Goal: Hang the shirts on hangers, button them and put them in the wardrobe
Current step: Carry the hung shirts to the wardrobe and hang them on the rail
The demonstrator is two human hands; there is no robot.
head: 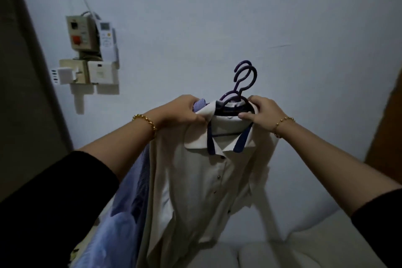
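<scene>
— Where is the cream shirt (pixel 208 180)?

— Held up in the air in front of the pale wall (pixel 217 28), on a dark purple hanger (pixel 236 105). Its collar is spread open, with a navy lining showing, and small dark buttons run down the front.

— And the hands?

— The left hand (pixel 182 109) grips the shirt's left shoulder, its fingers (pixel 196 118) curled tight round the cloth. The right hand (pixel 261 111) is at the other side of the collar, its fingers (pixel 245 115) pinching the hanger's arm and the collar edge together.

— Only one shirt?

— No. A blue striped shirt (pixel 132 191) hangs just behind the cream one, its collar poking out by the left hand. A second purple hook (pixel 242 64) stands right behind the first. Whether the left hand grips the blue shirt too, I cannot tell.

— What else?

— A gold bracelet on each wrist, left (pixel 145 123) and right (pixel 282 123), and black sleeves. Below the shirts lie white pillows (pixel 304 224). On the wall to the left sits a switch box (pixel 80 35) with a red button, and a white remote control (pixel 106 35) in a holder beside it. A brown wooden panel (pixel 387 137) shows at the right edge.
</scene>
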